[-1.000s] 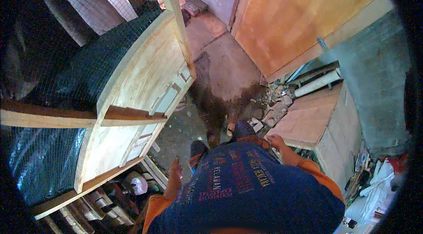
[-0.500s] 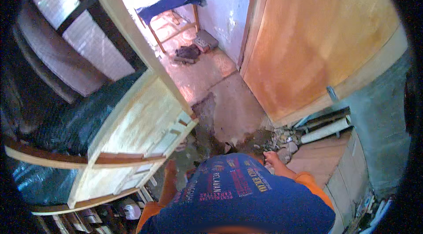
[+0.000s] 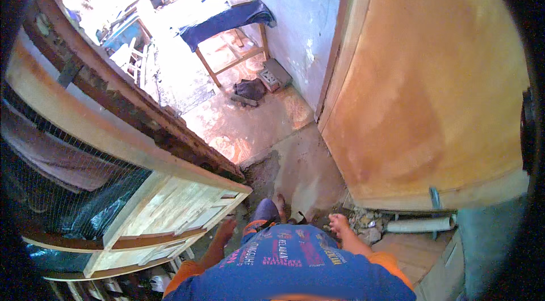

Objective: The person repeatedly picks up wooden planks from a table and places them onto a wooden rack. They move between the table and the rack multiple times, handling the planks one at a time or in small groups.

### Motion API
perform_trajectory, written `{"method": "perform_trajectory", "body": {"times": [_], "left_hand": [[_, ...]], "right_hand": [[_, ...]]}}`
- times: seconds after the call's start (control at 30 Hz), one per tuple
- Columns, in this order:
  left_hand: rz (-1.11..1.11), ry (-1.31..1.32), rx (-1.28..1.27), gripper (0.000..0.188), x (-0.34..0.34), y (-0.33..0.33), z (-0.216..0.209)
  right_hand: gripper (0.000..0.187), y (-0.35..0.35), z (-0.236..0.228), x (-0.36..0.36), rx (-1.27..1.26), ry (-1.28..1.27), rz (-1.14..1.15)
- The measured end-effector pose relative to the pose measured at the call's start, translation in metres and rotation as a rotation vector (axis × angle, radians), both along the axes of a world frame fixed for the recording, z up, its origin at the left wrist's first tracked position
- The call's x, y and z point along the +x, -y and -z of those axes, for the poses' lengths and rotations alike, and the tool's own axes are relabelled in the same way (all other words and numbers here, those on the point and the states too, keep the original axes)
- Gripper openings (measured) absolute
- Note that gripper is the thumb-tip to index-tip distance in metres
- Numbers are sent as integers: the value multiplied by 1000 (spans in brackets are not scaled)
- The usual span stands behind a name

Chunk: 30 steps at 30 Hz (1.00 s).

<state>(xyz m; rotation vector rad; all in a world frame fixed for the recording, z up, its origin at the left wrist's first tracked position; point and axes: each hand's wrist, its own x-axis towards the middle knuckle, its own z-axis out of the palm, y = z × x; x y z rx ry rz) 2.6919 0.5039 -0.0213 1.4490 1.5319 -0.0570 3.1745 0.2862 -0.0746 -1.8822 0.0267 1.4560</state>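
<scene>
My right hand (image 3: 340,225) hangs in front of my body with its fingers curled in, and nothing shows in them. Nearest to it is a heap of rubble and stones (image 3: 366,226) on the floor. On the other side my left hand (image 3: 227,226) is low beside a light wooden cabinet or frame (image 3: 170,207); it is small and smeared, so its fingers cannot be made out. One bare foot (image 3: 281,203) is set forward on the concrete floor (image 3: 309,159).
A large plywood panel (image 3: 431,85) stands to my right, with a pale pipe (image 3: 420,225) at its foot. Ahead, a table with a dark blue cloth (image 3: 227,26) stands by a bluish wall (image 3: 301,23). A grey block (image 3: 275,74) and a dark bundle (image 3: 250,90) lie near its legs.
My view has shifted, bringing the bright area beyond the doorway further into sight at the left. A foot and knee now show in front. Both hands appear lower in the picture.
</scene>
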Motion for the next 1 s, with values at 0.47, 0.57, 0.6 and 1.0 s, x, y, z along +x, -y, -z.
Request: {"method": "perform_trajectory", "body": {"times": [0.47,0.57,0.6,1.0], "left_hand": [[-345,200,-101,68,190,-256,60],[-433,278,-85,70,212,-294,45],[-461,280,-99,70,218,-309,38],[-1117,321,-130,66,255,-368,-4]], "right_hand": [[27,-231,5,210,-54,100,-260],[27,-311,6,246,-51,101,-123],[29,-341,6,251,-44,134,-106],[23,-647,42,296,-111,-32,-443]]}}
